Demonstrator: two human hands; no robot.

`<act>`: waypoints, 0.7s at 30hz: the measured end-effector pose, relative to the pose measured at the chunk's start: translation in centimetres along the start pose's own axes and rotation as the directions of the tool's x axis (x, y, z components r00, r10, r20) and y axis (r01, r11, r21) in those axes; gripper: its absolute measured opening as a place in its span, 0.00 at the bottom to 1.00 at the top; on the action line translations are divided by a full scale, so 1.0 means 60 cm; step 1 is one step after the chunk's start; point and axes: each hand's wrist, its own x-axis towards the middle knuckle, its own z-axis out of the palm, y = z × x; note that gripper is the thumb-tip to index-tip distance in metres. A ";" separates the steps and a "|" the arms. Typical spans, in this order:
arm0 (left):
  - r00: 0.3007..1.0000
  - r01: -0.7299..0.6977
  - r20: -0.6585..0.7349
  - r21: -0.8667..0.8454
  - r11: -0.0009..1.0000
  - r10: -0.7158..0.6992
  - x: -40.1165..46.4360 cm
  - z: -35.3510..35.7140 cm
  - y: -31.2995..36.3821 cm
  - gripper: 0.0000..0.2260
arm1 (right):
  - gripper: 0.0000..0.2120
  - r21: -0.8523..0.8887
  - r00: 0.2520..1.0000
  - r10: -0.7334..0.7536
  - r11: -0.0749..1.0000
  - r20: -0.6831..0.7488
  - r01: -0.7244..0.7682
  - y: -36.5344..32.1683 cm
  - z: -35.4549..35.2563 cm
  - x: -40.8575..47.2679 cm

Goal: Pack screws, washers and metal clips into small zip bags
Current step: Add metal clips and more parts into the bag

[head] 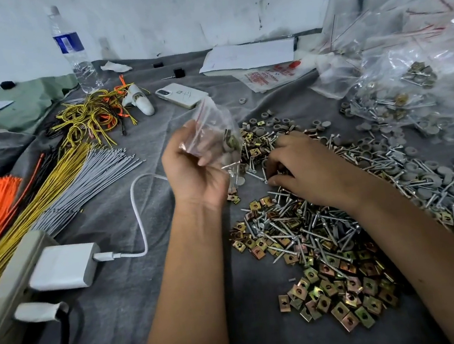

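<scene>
Metal clips [340,295]: nearest us we see a heap of flat, square, brass-toned pieces, each with a round hole, lying at all angles on the grey cloth [116,307].
Screws [299,225]: just beyond the clips we see silver screws, long and thin; their long axes point every way, with many running diagonally from near left to far right.
Washers [450,185]: we see round grey discs and rings mixed with screws to the right and along the far edge of the pile.
Right hand [306,170]: we see it palm down on the pile, fingers curled among screws and clips; we cannot tell what it has pinched.
Left hand [196,167]: we hold it raised just left of the pile, fingers closed around a small zip bag.
Zip bag [215,133]: we see clear plastic with a red seal line, its long axis tilted, mouth up and away from us, bottom hanging toward the pile.
Bag contents: we make out a few grey washers and a brass clip inside.
Filled bags [412,95]: far right we see a heap of clear bags holding screws, washers and clips.
Phone [181,94]: we see it white, lying flat, beyond the bag.
Water bottle [74,50]: we see it upright by the wall.
</scene>
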 end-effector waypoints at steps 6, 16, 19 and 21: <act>0.917 -0.001 -0.390 0.211 0.977 0.085 0.013 -0.023 0.013 0.10 | 0.12 0.053 0.996 0.040 0.998 0.083 -0.045 0.002 -0.015 -0.007; 0.888 -0.048 -0.422 0.308 0.950 0.182 0.017 -0.028 0.033 0.11 | 0.05 0.262 0.995 -0.003 0.965 -0.104 0.030 -0.004 -0.017 -0.005; 0.916 -0.010 -0.378 0.319 0.948 0.137 0.014 -0.029 0.030 0.14 | 0.05 0.351 0.979 0.038 0.936 -0.201 0.035 -0.003 -0.019 -0.004; 0.925 0.041 -0.368 0.337 0.941 0.092 0.011 -0.029 0.030 0.16 | 0.06 0.393 0.965 0.075 0.919 -0.250 0.031 -0.001 -0.020 -0.003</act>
